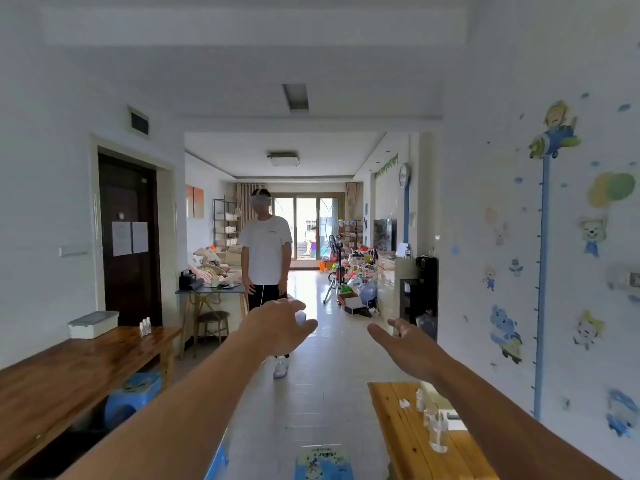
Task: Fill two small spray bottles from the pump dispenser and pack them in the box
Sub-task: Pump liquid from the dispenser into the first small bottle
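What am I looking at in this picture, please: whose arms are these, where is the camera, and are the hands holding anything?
There is no machine here: one camera sits on a person's head, looking forward, so the two bare arms are their own. The left hand and right hand are open in the air and hold nothing. Under the right arm, a light wooden table carries small clear bottles. On the left, a darker table carries a white lidded box and more little bottles. Another person stands in the hallway.

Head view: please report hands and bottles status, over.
Left hand open, right hand open, both raised, holding nothing. Clear bottles on light wooden table, untouched. Person stands ahead.
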A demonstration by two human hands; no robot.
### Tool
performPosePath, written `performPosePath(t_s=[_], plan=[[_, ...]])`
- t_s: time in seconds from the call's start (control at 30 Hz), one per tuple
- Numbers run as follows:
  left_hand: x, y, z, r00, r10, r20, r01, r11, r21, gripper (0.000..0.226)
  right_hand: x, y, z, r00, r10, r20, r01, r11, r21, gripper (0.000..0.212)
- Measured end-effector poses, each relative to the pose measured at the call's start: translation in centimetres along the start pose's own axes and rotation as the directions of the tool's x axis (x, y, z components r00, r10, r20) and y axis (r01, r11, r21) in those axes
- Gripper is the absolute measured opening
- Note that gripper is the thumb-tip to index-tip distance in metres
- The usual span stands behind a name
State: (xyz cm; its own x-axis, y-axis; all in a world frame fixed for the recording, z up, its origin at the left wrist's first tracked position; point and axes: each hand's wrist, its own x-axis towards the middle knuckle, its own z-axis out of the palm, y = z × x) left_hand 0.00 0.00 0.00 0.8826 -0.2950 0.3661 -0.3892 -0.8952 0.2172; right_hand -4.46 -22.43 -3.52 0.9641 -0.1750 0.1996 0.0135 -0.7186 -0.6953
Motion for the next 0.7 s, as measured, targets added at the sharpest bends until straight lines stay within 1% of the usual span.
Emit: performPosePath(t_s=[0.17, 0.23, 0.37, 0.6, 0.7], plan=[[2.2, -2.4, 1.4, 0.998, -0.005, 0.063, 0.005, 1.0, 0.01, 0.054, 2.6, -0.1, 2.4, 0.999, 0.039, 0.012, -0.039, 0.999, 0.003, 0.073], [3.9, -3.3, 2.3, 0.998, 0.006, 0.067, -0.005, 1.0, -0.019, 0.055, 4.2, 0.2, 3.3, 0.999, 0.048, 0.001, -0.048, 0.999, -0.003, 0.073], [7.8, -4.4, 5.3, 0.996, 0.009, 0.085, -0.009, 1.0, 0.0, 0.057, 8.1, 1.5, 4.3, 0.998, 0.068, -0.007, -0.069, 0.997, -0.021, 0.071], [18.4, -5.3, 10.8, 0.991, 0.013, 0.13, -0.013, 1.0, -0.007, 0.057, 18.8, 5.2, 5.6, 0.996, 0.083, -0.028, -0.083, 0.997, -0.001, 0.073], [24.9, -5.2, 12.7, 0.991, 0.014, 0.133, -0.013, 1.0, -0.007, 0.054, 25.1, 6.7, 5.6, 0.996, 0.085, -0.022, -0.085, 0.996, 0.018, 0.074]])
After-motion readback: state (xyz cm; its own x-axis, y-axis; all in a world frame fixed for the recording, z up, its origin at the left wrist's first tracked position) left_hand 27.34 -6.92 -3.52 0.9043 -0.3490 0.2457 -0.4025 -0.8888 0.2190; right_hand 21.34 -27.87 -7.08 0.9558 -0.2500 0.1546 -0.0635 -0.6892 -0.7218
